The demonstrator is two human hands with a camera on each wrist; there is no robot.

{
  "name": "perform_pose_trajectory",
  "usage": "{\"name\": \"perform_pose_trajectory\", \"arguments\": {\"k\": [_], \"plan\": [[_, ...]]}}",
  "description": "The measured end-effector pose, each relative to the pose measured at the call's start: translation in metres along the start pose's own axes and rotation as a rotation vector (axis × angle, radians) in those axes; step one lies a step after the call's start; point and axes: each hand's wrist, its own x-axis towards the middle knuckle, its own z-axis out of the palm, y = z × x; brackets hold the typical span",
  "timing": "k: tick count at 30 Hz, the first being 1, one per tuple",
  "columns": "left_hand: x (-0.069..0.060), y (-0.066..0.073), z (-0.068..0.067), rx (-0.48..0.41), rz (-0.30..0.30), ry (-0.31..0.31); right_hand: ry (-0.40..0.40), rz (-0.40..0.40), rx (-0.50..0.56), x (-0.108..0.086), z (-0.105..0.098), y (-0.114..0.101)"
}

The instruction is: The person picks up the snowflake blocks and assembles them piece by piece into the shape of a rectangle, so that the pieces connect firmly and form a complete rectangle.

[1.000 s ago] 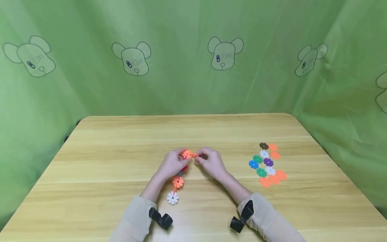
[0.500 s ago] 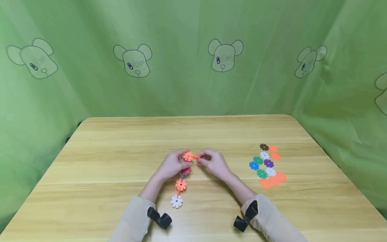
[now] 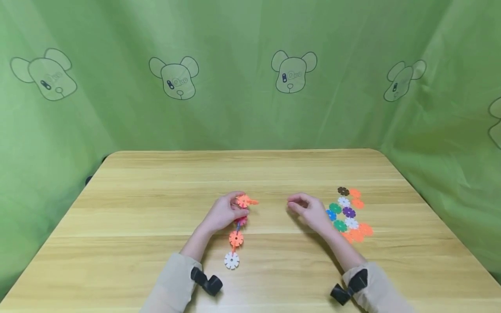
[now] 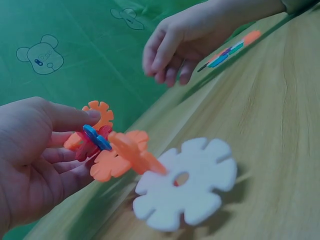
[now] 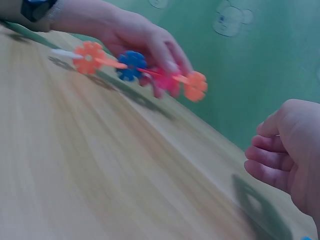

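My left hand (image 3: 224,214) pinches a chain of interlocking plastic snowflake discs near its far end. A white disc (image 4: 200,155) forms the near end, joined to orange discs (image 3: 236,238). Past them come a blue disc (image 5: 131,66) and pinkish-red ones, partly covered by the fingers. At the far end another orange disc (image 3: 243,201) has an orange piece sticking out to the right. My right hand (image 3: 311,213) hovers over the table between the chain and the loose discs, its fingers loosely bent with nothing in them.
Loose flat discs lie in a group at the right: brown (image 3: 343,191), purple (image 3: 349,212), green (image 3: 335,208), white (image 3: 351,223), blue and orange (image 3: 365,229). My right forearm partly covers that group. A green curtain hangs behind the wooden table (image 3: 156,182).
My right hand has let go of the orange piece at the chain's far end and moved right, toward the loose discs. The left hand keeps its hold, while the chain's near end has swung slightly right.
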Motion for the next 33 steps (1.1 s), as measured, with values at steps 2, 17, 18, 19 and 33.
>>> {"name": "perform_pose_trajectory", "arguments": {"k": [2,17,18,19,33], "plan": [[0.0,0.0,0.0,0.009,0.014,0.0,0.028,0.029,-0.017,-0.003,-0.012,0.005],[0.0,-0.002,0.0,-0.004,-0.013,0.001,0.145,0.077,-0.186,-0.024,-0.087,0.041],[0.0,-0.002,0.0,0.006,-0.01,0.002,0.129,0.078,-0.214,-0.025,-0.09,0.043],[0.0,-0.002,0.0,0.017,-0.006,0.004,0.113,0.074,-0.241,-0.026,-0.092,0.045],[0.0,-0.002,0.0,0.051,-0.006,0.009,-0.085,-0.049,-0.457,-0.023,-0.094,0.052]]}}
